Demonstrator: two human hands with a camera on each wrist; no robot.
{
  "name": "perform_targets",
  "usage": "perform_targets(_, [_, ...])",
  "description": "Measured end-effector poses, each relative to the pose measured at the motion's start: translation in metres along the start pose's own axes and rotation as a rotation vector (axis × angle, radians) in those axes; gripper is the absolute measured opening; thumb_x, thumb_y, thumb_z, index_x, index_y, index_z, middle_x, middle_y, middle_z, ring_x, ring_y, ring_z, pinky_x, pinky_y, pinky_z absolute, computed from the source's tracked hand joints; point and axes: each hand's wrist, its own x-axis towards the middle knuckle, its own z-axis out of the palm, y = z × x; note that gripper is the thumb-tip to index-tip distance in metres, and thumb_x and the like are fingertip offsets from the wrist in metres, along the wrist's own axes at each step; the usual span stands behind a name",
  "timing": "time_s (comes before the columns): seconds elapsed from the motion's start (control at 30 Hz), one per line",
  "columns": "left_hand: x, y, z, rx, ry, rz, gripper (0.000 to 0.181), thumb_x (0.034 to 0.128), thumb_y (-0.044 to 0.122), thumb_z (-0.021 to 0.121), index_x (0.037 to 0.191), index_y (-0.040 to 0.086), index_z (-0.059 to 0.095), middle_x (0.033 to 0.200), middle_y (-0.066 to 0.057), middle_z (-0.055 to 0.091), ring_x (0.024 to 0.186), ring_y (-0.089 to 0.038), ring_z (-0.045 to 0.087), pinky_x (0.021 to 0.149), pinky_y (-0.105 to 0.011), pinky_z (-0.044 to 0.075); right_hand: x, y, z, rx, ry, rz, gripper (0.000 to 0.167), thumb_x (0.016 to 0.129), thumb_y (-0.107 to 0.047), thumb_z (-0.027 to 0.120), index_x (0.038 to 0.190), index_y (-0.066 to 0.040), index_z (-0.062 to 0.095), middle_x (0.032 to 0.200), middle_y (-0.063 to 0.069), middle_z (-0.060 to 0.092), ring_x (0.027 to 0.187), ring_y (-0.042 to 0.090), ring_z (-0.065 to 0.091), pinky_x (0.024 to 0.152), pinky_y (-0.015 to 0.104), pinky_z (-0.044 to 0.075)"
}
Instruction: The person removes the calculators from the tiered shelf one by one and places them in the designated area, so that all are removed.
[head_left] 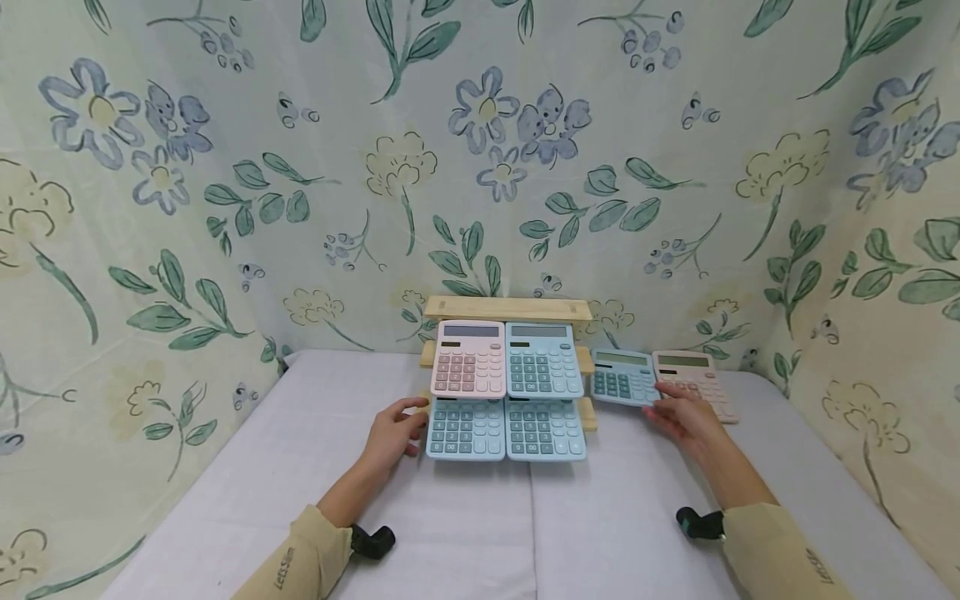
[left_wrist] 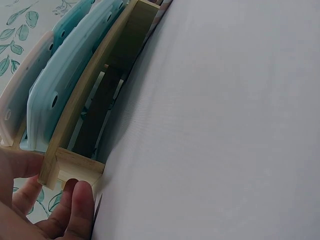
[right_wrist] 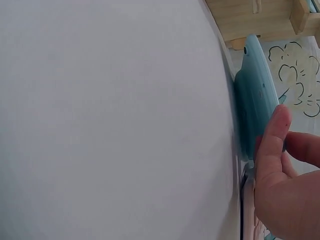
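Observation:
A tiered wooden rack [head_left: 507, 309] holds a pink calculator [head_left: 468, 358] and a blue calculator [head_left: 543, 360] on its upper tier. Two more blue ones, the left calculator [head_left: 466, 429] and the right calculator [head_left: 545, 429], sit side by side on the tier below. My left hand [head_left: 393, 429] grips the rack's lower left end, thumb and fingers around the wooden corner in the left wrist view. Right of the rack, my right hand [head_left: 686, 417] pinches the right edge of a loose blue calculator [head_left: 622, 375], tilted off the table in the right wrist view.
Another pink calculator [head_left: 686, 362] lies on the table to the right, partly hidden behind my right hand. White cloth [head_left: 480, 525] covers the table. Floral curtains [head_left: 480, 208] stand behind and along both sides.

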Motion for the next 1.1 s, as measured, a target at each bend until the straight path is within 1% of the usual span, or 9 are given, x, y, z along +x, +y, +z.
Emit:
perform_targets(0.17, [-0.001, 0.000, 0.000, -0.003, 0.000, -0.004, 0.035, 0.0952, 0.025, 0.064, 0.130, 0.018, 0.066, 0.108, -0.011, 0.068, 0.082, -0.021, 0.059, 0.060, -0.029, 0.055, 0.003, 0.001, 0.000, 0.029, 0.031, 0.016, 0.062, 0.100, 0.002, 0.045, 0.159, -0.011, 0.029, 0.151, 0.016, 0.037, 0.089, 0.010, 0.069, 0.091, 0.028, 0.057])
perform_targets(0.27, [-0.001, -0.001, 0.000, -0.002, -0.004, 0.004, 0.035, 0.0954, 0.025, 0.064, 0.130, 0.016, 0.066, 0.108, -0.012, 0.068, 0.081, -0.021, 0.059, 0.059, -0.030, 0.055, 0.004, 0.001, 0.001, 0.041, 0.053, 0.020, 0.062, 0.100, 0.002, 0.044, 0.159, -0.011, 0.029, 0.150, 0.015, 0.039, 0.088, 0.010, 0.069, 0.091, 0.027, 0.057])
perform_targets(0.47, [0.000, -0.001, 0.000, -0.006, -0.001, 0.005, 0.035, 0.0945, 0.025, 0.065, 0.128, 0.018, 0.066, 0.107, -0.011, 0.068, 0.081, -0.021, 0.060, 0.059, -0.030, 0.055, 0.004, 0.002, 0.004, 0.070, 0.080, 0.001, 0.058, 0.101, 0.002, 0.044, 0.157, -0.009, 0.032, 0.148, 0.015, 0.041, 0.086, 0.010, 0.070, 0.088, 0.026, 0.058])
perform_targets(0.67, [0.000, -0.001, 0.000, -0.004, 0.001, 0.013, 0.035, 0.0949, 0.025, 0.064, 0.129, 0.018, 0.066, 0.107, -0.011, 0.068, 0.080, -0.021, 0.060, 0.059, -0.029, 0.055, 0.003, 0.002, 0.008, 0.075, 0.126, -0.002, 0.055, 0.102, 0.001, 0.043, 0.155, -0.008, 0.037, 0.148, 0.015, 0.042, 0.086, 0.010, 0.070, 0.089, 0.026, 0.057])
perform_targets(0.8, [0.000, -0.002, 0.000, -0.004, 0.000, 0.014, 0.035, 0.0952, 0.025, 0.064, 0.129, 0.017, 0.066, 0.107, -0.011, 0.068, 0.080, -0.020, 0.060, 0.059, -0.029, 0.055, 0.003, 0.003, 0.010, 0.078, 0.167, -0.001, 0.056, 0.101, 0.002, 0.044, 0.155, -0.008, 0.036, 0.153, 0.015, 0.040, 0.087, 0.009, 0.069, 0.090, 0.026, 0.057])
perform_targets(0.97, [-0.001, -0.001, 0.001, -0.001, -0.002, 0.014, 0.035, 0.0958, 0.025, 0.063, 0.129, 0.017, 0.066, 0.108, -0.012, 0.068, 0.081, -0.020, 0.059, 0.059, -0.029, 0.055, 0.001, 0.003, 0.011, 0.086, 0.195, 0.001, 0.059, 0.100, 0.002, 0.042, 0.157, -0.009, 0.034, 0.160, 0.013, 0.034, 0.089, 0.007, 0.067, 0.090, 0.025, 0.057])
perform_targets(1.1, [-0.002, 0.000, 0.001, 0.004, 0.005, 0.004, 0.035, 0.0957, 0.025, 0.064, 0.130, 0.018, 0.066, 0.108, -0.011, 0.068, 0.082, -0.021, 0.059, 0.060, -0.029, 0.055, -0.003, 0.003, 0.013, 0.057, 0.200, -0.019, 0.055, 0.101, -0.004, 0.042, 0.156, -0.004, 0.033, 0.155, 0.017, 0.038, 0.089, 0.007, 0.067, 0.092, 0.026, 0.056])
